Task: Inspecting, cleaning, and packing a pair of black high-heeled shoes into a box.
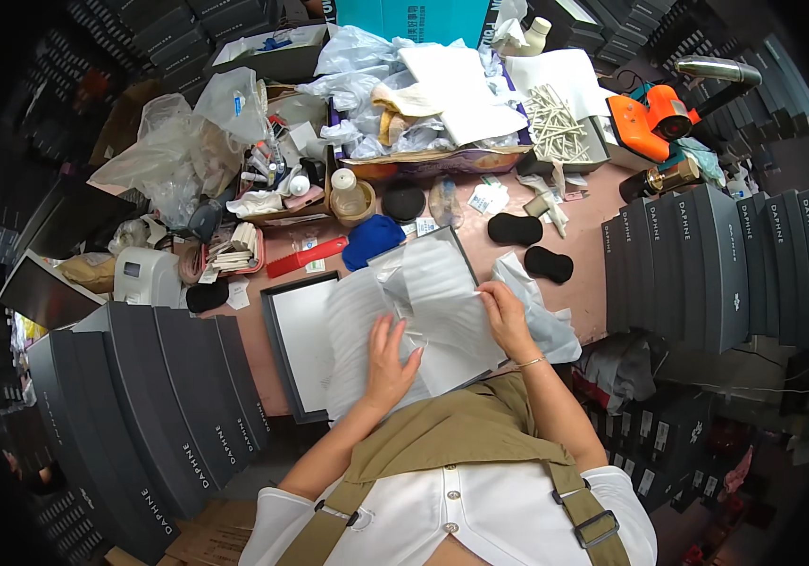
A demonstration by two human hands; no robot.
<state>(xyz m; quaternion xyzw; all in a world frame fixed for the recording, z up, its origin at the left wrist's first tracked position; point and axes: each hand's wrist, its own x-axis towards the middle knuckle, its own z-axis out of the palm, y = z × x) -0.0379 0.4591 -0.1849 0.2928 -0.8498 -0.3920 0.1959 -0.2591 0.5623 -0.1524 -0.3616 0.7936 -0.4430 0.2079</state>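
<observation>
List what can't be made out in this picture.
All in the head view:
Whatever lies under the paper in the open box: covered by the paper and left hand.
Floor of the purple box: hidden by plastic bags.
Contents of the grey boxes: hidden by their walls.
Top of the turquoise thing: cut off by the upper edge.

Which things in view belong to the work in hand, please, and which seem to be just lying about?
In the work:
white wrapping sheet, touched by the left hand and the right hand;
open dark grey box, partly under the sheet.

Apparently just lying about:
red strip-like tool;
blue item;
black pads;
orange device;
white sticks.
</observation>
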